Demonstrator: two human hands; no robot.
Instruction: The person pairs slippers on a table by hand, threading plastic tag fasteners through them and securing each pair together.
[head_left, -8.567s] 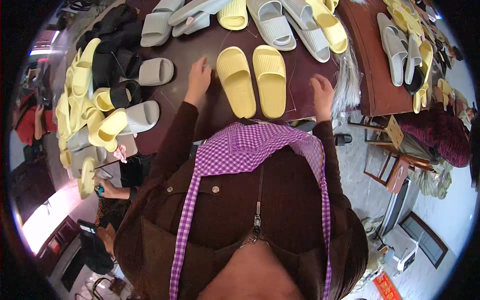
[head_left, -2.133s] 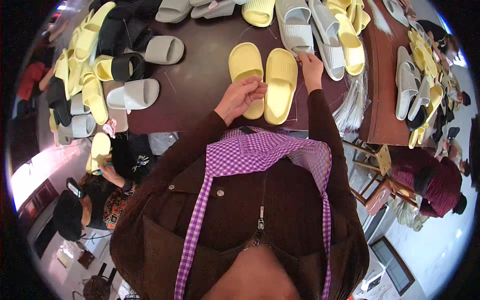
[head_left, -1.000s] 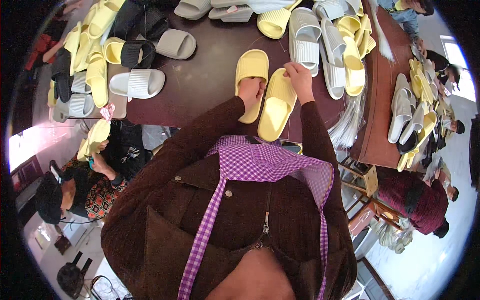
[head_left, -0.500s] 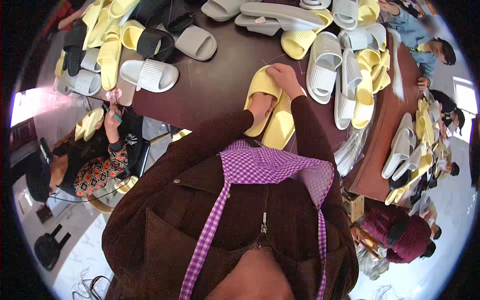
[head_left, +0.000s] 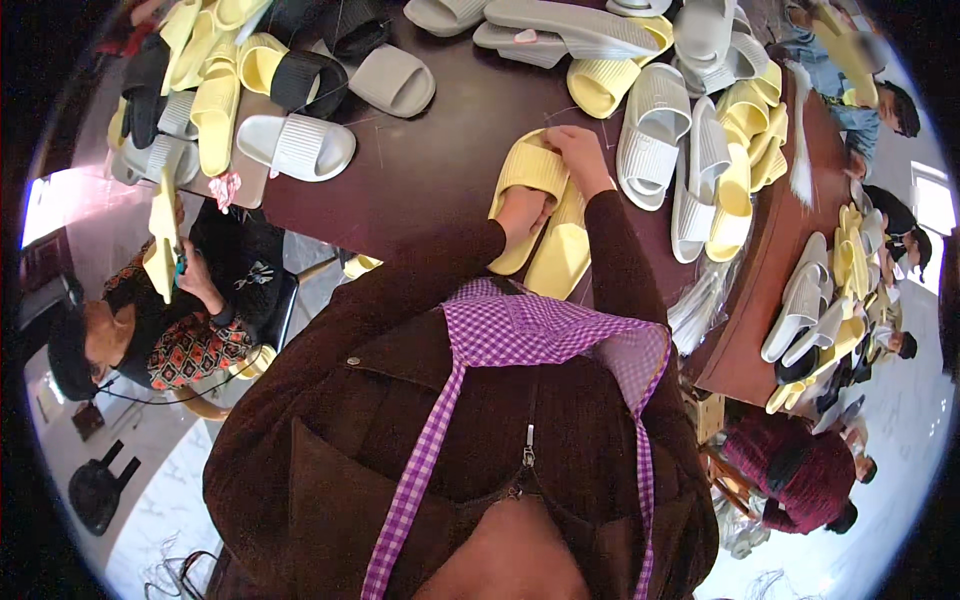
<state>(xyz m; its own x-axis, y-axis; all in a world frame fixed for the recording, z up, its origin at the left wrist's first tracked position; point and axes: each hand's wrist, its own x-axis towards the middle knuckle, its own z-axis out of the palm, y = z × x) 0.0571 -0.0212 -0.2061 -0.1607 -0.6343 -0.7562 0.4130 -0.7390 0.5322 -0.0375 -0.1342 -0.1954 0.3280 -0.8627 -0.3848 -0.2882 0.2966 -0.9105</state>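
At the table's near edge lies a pair of yellow slide slippers, side by side with toes pointing away from me. My left hand (head_left: 522, 213) reaches into the left slipper (head_left: 534, 168); its fingers are partly hidden beneath the ribbed strap, and the thumb curls at the strap's edge. My right hand (head_left: 581, 157) grips that slipper at its toe end, on the right side, with bent fingers. Under my right wrist, the right slipper (head_left: 559, 260) rests touching the first, its front partly covered by the hand and sleeve.
Grey slippers (head_left: 655, 135) and more yellow ones (head_left: 733, 205) crowd the right side of the brown table (head_left: 420, 170). A grey-white slipper (head_left: 297, 148) and a mixed pile stand left. Clear ties (head_left: 705, 305) hang off the edge. A co-worker (head_left: 190, 310) at left holds a yellow slipper.
My hands stay nearly in place; the right has shifted slightly at the slipper's toe. The co-worker at left has drawn a hand back from the table and raised a yellow slipper.
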